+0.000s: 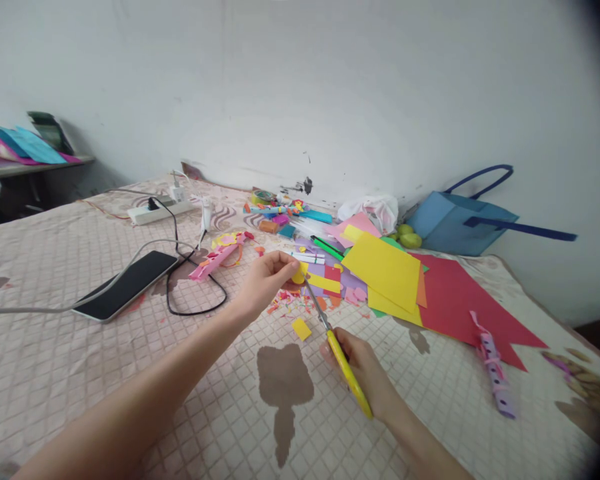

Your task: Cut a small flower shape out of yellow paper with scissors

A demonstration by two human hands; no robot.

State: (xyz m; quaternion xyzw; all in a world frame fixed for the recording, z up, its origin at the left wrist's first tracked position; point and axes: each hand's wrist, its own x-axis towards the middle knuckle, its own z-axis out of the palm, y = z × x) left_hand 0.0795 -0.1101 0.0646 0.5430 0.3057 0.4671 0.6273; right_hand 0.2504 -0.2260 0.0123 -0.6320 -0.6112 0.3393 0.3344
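Between the thumb and fingers of my left hand (266,279) is a small piece of yellow paper (300,273). My right hand (363,367) is closed around the yellow handles of a pair of scissors (347,370). The scissor blades point up and away, with their tips at the yellow paper's edge. Below the blades, a small yellow paper rectangle (301,329) lies on the patterned cloth. Tiny paper scraps (293,303) in pink, orange and red are scattered just behind it. Yellow and red strips lie beyond the blades.
Yellow sheets (385,270) and red paper (465,300) spread to the right, near a purple rolled paper piece (497,380). A blue bag (460,223) stands by the wall. On the left are a tablet-like black device (130,283), cables and a power strip (160,211). A pink paper piece (220,259) lies nearby.
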